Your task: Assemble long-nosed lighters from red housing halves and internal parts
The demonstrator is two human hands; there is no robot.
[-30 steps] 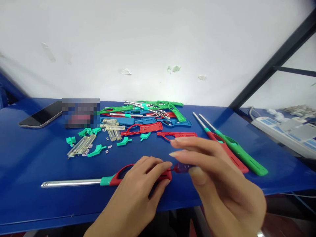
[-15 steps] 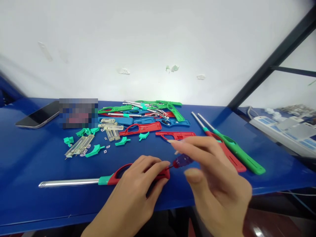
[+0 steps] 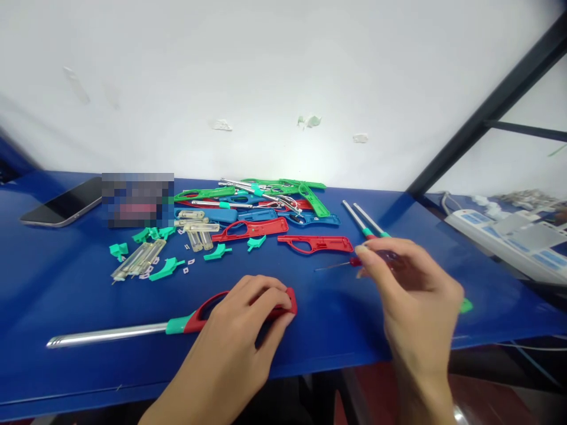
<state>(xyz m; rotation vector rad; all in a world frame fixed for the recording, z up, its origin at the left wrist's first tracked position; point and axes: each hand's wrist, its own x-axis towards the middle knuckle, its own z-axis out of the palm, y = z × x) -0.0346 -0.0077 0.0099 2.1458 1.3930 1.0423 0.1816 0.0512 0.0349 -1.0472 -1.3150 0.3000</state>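
Note:
My left hand (image 3: 243,330) is closed around the handle of a red gas lighter (image 3: 195,321) with a teal collar and a long silver tube pointing left. The end of its handle shows past my fingertips. In my right hand (image 3: 411,295) is a small screwdriver (image 3: 354,262), its dark, see-through handle mostly covered by my fingers. Its thin shaft points left, above the table and apart from the lighter. Behind it lies a red handle half (image 3: 316,244). Two more lighters (image 3: 364,221) lie partly hidden behind my right hand.
Green, blue and red casings with silver tubes form a pile (image 3: 261,200) at the back. Clear fuel tanks (image 3: 142,260) and teal triggers (image 3: 167,268) lie at left. A phone (image 3: 66,203) rests far left; a white power strip (image 3: 500,245) is at right.
My right hand has drawn the screwdriver away from the lighter's handle end, up and to the right, and its fingers have closed round it. My left hand and the lighter shifted slightly left.

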